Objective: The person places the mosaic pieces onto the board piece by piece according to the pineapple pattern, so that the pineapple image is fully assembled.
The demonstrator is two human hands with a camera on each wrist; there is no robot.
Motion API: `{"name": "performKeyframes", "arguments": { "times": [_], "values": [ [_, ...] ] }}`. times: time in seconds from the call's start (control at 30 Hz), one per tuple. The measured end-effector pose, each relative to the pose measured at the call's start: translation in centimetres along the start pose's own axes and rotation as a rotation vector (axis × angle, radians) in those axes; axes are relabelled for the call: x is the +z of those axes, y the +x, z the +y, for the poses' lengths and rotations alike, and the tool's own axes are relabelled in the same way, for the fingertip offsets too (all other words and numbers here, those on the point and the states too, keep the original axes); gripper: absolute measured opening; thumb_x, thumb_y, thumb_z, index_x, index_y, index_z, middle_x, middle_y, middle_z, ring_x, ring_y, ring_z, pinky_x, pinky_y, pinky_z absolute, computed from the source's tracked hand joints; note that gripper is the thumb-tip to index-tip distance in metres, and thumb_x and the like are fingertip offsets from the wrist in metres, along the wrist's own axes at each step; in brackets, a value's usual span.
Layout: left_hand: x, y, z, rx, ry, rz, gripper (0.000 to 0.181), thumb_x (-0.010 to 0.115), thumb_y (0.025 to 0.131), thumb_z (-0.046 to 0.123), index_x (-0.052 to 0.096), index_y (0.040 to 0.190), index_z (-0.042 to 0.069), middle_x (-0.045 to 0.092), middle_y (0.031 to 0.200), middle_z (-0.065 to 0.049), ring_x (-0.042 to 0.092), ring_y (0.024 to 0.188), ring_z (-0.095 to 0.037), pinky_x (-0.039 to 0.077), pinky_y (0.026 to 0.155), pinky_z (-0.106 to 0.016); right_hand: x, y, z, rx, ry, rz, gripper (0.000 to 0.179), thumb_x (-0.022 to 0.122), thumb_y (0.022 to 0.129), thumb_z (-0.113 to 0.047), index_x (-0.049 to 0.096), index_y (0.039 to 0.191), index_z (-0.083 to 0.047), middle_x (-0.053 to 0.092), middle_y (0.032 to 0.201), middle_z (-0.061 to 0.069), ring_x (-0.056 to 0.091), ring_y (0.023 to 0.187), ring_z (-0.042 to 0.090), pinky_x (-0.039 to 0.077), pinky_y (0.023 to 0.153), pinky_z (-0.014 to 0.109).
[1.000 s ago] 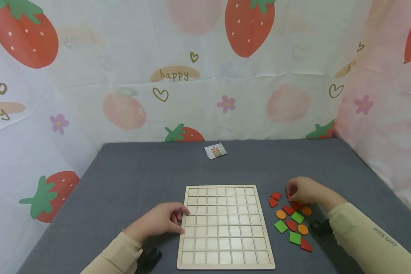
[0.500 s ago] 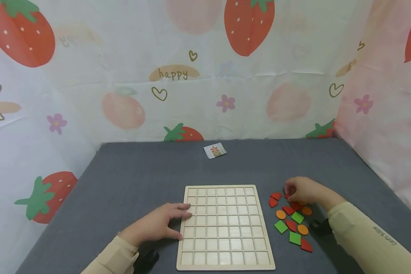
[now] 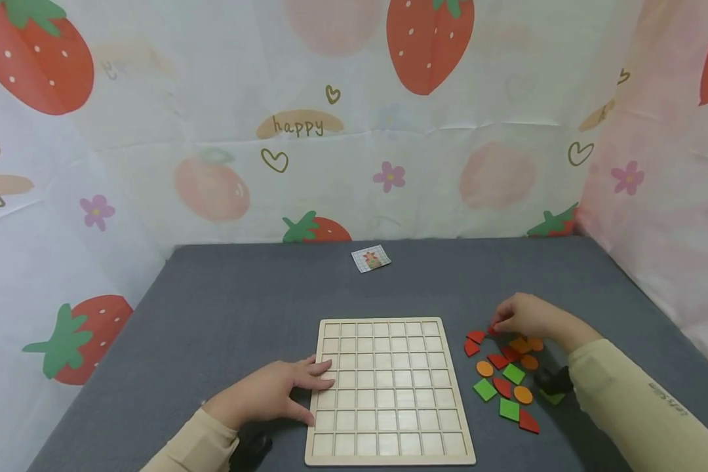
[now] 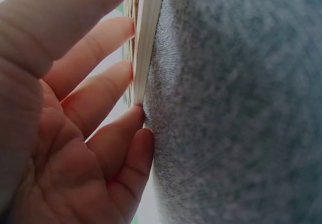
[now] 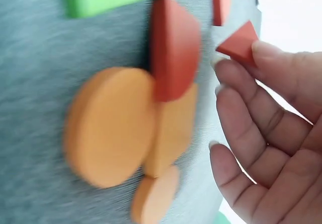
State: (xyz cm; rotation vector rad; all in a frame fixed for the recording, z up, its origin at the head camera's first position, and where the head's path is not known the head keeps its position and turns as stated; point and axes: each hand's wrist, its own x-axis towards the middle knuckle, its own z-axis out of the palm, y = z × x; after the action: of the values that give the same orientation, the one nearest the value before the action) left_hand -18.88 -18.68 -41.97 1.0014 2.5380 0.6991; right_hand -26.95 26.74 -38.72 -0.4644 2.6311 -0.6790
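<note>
A pale wooden grid board (image 3: pixel 389 460) lies flat on the grey table. Spread fingers of my left hand (image 3: pixel 278 394) rest over its left rim; the left wrist view shows fingertips touching the board's side edge (image 4: pixel 145 43). Between thumb and index finger, my right hand (image 3: pixel 533 321) pinches a small red piece with straight sides and a pointed corner (image 5: pixel 242 43), held above the loose pieces. Below that hand lie orange discs (image 5: pixel 113 128), a red quarter-circle piece (image 5: pixel 176 53) and an orange straight-edged piece (image 5: pixel 173 126). The pinched piece is partly hidden by the thumb.
Right of the board are scattered green squares (image 3: pixel 509 410), red quarter-circle pieces (image 3: pixel 528 421) and orange discs (image 3: pixel 523 394). A small printed card (image 3: pixel 371 259) lies near the table's back edge. Strawberry-patterned cloth (image 3: pixel 212 85) hangs behind and at both sides.
My right hand has lifted slightly with the red piece, uncovering orange pieces beneath it. The left hand's fingers have spread and slid a little further onto the board's rim.
</note>
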Motion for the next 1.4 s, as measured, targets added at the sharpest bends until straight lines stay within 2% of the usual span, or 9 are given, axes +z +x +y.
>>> {"name": "performKeyframes", "arguments": {
  "times": [0.23, 0.4, 0.7, 0.9, 1.07, 1.4],
  "values": [
    [0.0, 0.0, 0.0, 0.009, 0.022, -0.008, 0.069, 0.074, 0.063, 0.047, 0.057, 0.126, 0.024, 0.041, 0.141, 0.005, 0.032, 0.132, -0.022, 0.033, 0.100, -0.045, -0.5, 1.1, -1.4, -0.033, 0.145, -0.016, 0.010, 0.063, 0.086, -0.019, 0.070, 0.085, -0.012, 0.066, 0.083, 0.001, 0.058, 0.075, 0.020, 0.046, 0.067, 0.034],
    [0.0, 0.0, 0.0, 0.021, 0.019, -0.014, 0.074, 0.074, 0.060, 0.048, 0.056, 0.127, 0.023, 0.040, 0.141, 0.003, 0.032, 0.132, -0.023, 0.033, 0.099, -0.047, 0.5, 2.6, -4.2, -0.065, 0.178, -0.012, 0.008, 0.064, 0.085, -0.018, 0.068, 0.082, -0.012, 0.064, 0.082, 0.003, 0.056, 0.076, 0.024, 0.046, 0.068, 0.037],
    [0.0, 0.0, -0.1, 0.027, 0.046, -0.019, 0.077, 0.073, 0.058, 0.051, 0.055, 0.128, 0.024, 0.039, 0.141, 0.003, 0.033, 0.132, -0.022, 0.035, 0.099, -0.044, 2.9, 6.0, -8.9, -0.104, 0.222, 0.002, 0.006, 0.066, 0.084, -0.014, 0.068, 0.078, -0.012, 0.066, 0.082, 0.003, 0.056, 0.079, 0.021, 0.046, 0.070, 0.037],
    [0.0, 0.0, 0.2, 0.006, 0.055, -0.034, 0.078, 0.072, 0.058, 0.052, 0.054, 0.129, 0.024, 0.039, 0.142, 0.003, 0.032, 0.132, -0.021, 0.034, 0.099, -0.047, 4.3, 7.7, -11.0, -0.119, 0.207, -0.010, 0.007, 0.067, 0.083, -0.015, 0.069, 0.076, -0.013, 0.067, 0.078, -0.001, 0.056, 0.077, 0.018, 0.045, 0.068, 0.032],
    [0.0, 0.1, 0.5, -0.004, 0.058, -0.045, 0.080, 0.072, 0.057, 0.053, 0.053, 0.129, 0.024, 0.038, 0.143, 0.002, 0.031, 0.133, -0.023, 0.033, 0.098, -0.050, 5.1, 8.6, -11.8, -0.108, 0.162, 0.002, 0.009, 0.067, 0.083, -0.013, 0.069, 0.074, -0.014, 0.066, 0.075, -0.004, 0.054, 0.074, 0.015, 0.045, 0.066, 0.030],
    [0.0, 0.0, 0.5, 0.013, 0.091, -0.046, 0.084, 0.072, 0.055, 0.056, 0.053, 0.130, 0.023, 0.039, 0.142, 0.001, 0.033, 0.132, -0.025, 0.036, 0.098, -0.042, 6.2, 10.1, -13.1, -0.107, 0.097, 0.007, 0.011, 0.069, 0.081, -0.013, 0.066, 0.070, -0.013, 0.062, 0.073, -0.004, 0.051, 0.070, 0.015, 0.042, 0.064, 0.029]
  ]
}}
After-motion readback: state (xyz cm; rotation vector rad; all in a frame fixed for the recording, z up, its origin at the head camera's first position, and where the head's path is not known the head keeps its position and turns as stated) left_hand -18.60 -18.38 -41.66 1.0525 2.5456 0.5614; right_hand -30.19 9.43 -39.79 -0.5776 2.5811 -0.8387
